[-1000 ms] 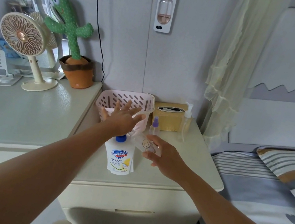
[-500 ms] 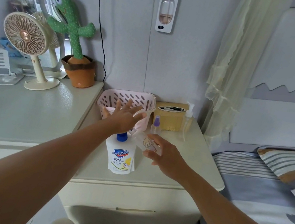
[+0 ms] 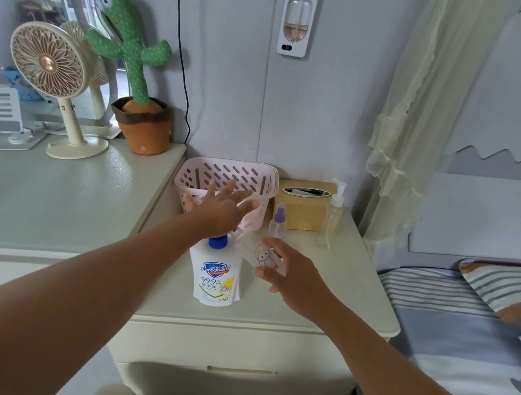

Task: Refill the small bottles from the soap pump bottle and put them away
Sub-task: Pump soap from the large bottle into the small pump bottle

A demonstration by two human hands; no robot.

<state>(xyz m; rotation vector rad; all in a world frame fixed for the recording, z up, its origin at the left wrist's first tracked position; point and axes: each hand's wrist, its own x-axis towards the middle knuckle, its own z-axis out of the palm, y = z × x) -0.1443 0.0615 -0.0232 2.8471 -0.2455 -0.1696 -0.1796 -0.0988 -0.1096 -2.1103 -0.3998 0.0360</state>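
A white soap pump bottle [image 3: 216, 276] with a blue collar stands on the cream nightstand [image 3: 335, 280]. My left hand [image 3: 222, 210] lies flat on its pump head, fingers spread straight. My right hand [image 3: 290, 274] holds a small clear bottle [image 3: 259, 253] with a cartoon girl on it, tilted toward the pump's spout. A small spray bottle [image 3: 278, 221] with a purple cap stands just behind. A clear pump bottle [image 3: 333, 215] stands at the back right.
A pink slotted basket [image 3: 228, 176] sits behind the soap bottle, a yellow tissue box [image 3: 304, 210] beside it. On the desk to the left stand a fan [image 3: 50, 69] and a cactus toy [image 3: 135, 70]. A bed [image 3: 474, 322] lies right.
Both hands keep their places on the pump and the small bottle. Only the camera view shifted slightly.
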